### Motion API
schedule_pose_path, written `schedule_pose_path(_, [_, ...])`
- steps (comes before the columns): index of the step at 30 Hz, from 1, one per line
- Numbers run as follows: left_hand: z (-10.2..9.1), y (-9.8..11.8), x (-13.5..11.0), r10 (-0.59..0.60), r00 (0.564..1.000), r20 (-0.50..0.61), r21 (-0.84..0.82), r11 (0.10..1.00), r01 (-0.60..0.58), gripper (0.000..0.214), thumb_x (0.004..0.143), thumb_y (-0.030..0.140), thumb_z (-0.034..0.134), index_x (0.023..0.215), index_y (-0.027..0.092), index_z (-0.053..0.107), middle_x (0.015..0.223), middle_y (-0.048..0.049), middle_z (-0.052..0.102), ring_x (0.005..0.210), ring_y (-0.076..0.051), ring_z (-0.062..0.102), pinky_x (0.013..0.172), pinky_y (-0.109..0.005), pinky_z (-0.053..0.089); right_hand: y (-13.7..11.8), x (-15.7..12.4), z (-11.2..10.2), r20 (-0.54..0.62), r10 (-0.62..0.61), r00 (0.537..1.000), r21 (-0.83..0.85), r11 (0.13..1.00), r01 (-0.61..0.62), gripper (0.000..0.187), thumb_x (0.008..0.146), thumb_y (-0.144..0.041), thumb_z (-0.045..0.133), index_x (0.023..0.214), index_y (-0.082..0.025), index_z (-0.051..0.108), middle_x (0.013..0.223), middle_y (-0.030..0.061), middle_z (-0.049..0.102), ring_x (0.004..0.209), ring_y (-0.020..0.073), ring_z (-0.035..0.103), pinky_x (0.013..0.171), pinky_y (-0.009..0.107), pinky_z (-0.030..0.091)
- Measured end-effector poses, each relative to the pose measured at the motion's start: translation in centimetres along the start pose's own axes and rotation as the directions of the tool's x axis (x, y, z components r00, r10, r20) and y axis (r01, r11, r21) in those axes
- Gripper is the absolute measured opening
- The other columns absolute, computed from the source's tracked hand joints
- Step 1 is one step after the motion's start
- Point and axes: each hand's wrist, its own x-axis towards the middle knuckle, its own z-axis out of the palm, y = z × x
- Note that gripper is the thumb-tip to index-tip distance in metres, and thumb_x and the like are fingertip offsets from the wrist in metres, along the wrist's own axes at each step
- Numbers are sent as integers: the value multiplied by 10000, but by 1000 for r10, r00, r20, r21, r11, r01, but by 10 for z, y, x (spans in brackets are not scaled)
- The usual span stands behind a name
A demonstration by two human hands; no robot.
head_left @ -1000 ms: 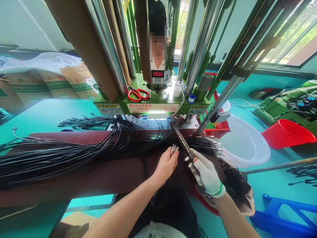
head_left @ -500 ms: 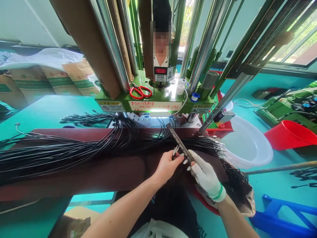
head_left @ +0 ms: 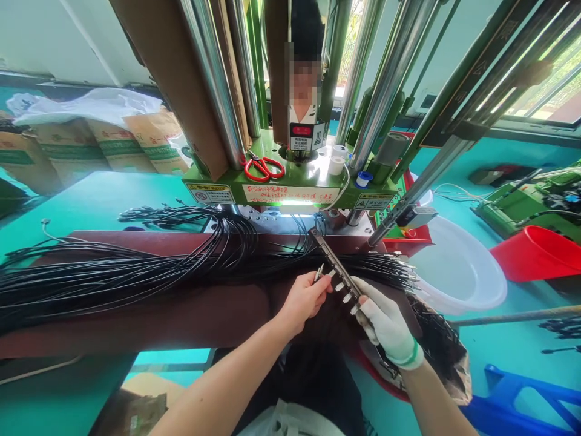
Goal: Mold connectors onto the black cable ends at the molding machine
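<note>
Lining bar: more metal pieces than before

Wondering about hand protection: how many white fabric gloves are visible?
1: the white fabric glove is on the right hand, holding a slim dark metal bar; the bare left hand holds small silvery metal pieces.

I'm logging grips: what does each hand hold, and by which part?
The right hand grips the bar by its lower part; the left hand pinches small metal pieces, their held part hidden.
</note>
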Motion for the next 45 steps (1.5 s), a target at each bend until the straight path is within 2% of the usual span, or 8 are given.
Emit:
schedule_pose_path(7, [-3,-2,2,-11,1000,20,-18,1000,12,366,714,489,577,594,166,454,372,117,215,303,-9,120,308,-172,74,1,0,-1,8,14,1000,-53,998,-14,565,820,-450,492,1290,-145,420,558,-29,455,353,27,269,286,147,202])
schedule_pose_path(14, [-3,-6,1,19,1000,-12,-11,1000,-20,361,722,490,558,601,172,439,368,121,208,308,-12,114,307,-167,91,9,3,-3,74,-136,988,-231,961,149,498,845,-385,471,1280,-142,458,569,-5,469,468,78,352,379,190,271])
schedule_pose_path(19, [-9,2,-2,237,962,-138,168,962,-213,430,737,576,486,642,156,489,515,41,414,405,-52,360,341,-166,237,4,1,-2,-9,-36,999,-50,998,36,570,802,-439,525,1264,-111,464,519,-34,393,410,60,304,305,156,174])
schedule_pose_path(22, [-18,9,-8,294,934,-203,189,948,-257,470,767,570,449,535,166,383,480,50,358,396,-42,324,362,-171,231,4,1,-6,2,-27,1000,-3,1000,27,569,800,-435,537,1277,-137,451,539,-32,415,387,48,295,287,148,188])
schedule_pose_path(25, [-21,13,-11,95,995,-2,59,994,-94,507,778,560,445,494,182,261,425,80,230,355,-23,192,349,-177,145,6,1,-11,55,-8,998,0,1000,8,548,821,-428,516,1286,-148,436,558,-20,461,356,28,269,292,148,172])
schedule_pose_path(29, [-16,13,-10,-98,969,226,-31,994,107,526,751,573,482,497,185,234,426,91,180,352,-17,124,355,-193,55,4,1,-14,89,20,996,-23,1000,-18,570,807,-464,521,1271,-140,449,592,-1,489,360,28,282,302,154,180])
schedule_pose_path(40, [-24,12,-2,-98,911,402,-179,967,183,515,765,523,500,477,185,240,411,86,179,340,-19,149,346,-182,51,1,2,-13,116,45,992,-29,999,-42,576,818,-454,511,1279,-119,424,611,9,496,379,26,273,316,157,161])
schedule_pose_path(45, [-26,10,-1,-102,912,397,-189,964,189,507,763,505,512,479,182,245,409,87,184,338,-16,148,338,-170,57,2,2,-14,127,53,990,-46,998,-47,572,826,-461,497,1286,-131,421,603,7,496,366,21,256,323,161,159])
